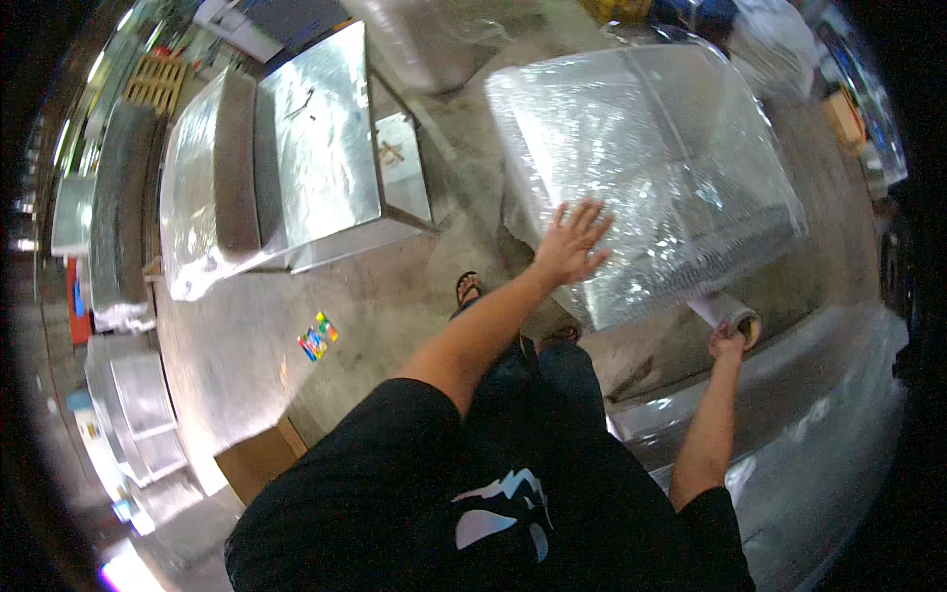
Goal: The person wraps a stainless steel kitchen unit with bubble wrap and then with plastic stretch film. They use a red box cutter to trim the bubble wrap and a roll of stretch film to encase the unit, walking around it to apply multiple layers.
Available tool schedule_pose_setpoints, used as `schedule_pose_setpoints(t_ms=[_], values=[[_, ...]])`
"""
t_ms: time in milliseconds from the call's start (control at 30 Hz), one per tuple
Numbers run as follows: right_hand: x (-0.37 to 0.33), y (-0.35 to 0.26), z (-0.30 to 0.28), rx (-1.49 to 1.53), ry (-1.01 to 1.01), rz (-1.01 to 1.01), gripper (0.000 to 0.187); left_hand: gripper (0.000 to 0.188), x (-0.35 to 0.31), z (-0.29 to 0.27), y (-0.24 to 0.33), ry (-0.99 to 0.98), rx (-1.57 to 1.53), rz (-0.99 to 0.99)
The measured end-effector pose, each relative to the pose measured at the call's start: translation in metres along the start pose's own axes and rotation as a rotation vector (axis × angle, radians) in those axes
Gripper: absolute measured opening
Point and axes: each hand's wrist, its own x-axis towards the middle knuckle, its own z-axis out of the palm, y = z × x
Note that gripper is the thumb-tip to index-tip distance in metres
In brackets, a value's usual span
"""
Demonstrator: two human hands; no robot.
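Black sleeves are being seen nearest, both forearms being stretched forward. Fingers spread, the left hand (pixel 572 242) is being pressed flat on the plastic-wrapped box (pixel 651 178) on the concrete floor (pixel 395 296). The roll of wrap (pixel 730 316) is being gripped by the right hand (pixel 725 343) at the box's lower corner. Film is likely being torn or bunched if the roll is being tugged unevenly.

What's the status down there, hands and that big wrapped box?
Left hand flat on wrapped box. Right hand grips film roll at box's lower corner. Nothing in the way.
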Motion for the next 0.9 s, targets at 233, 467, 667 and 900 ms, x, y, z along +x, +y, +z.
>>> schedule_pose_setpoints(t_ms=[233,467,667,900], values=[[0.026,-0.049,0.061,0.019,0.106,-0.132,0.039,0.083,0.033,0.034,0.023,-0.02,-0.153,0.018],[0.051,-0.06,0.09,-0.405,-0.078,-0.291,0.057,0.09,0.076,0.052,0.018,-0.019,-0.069,0.204],[0.056,-0.053,0.108,0.032,0.058,-0.087,0.059,0.087,0.091,0.047,0.032,-0.171,0.078,0.165],[0.057,-0.049,0.113,0.052,0.031,-0.098,0.058,0.089,0.096,0.042,0.038,-0.255,0.123,0.11]])
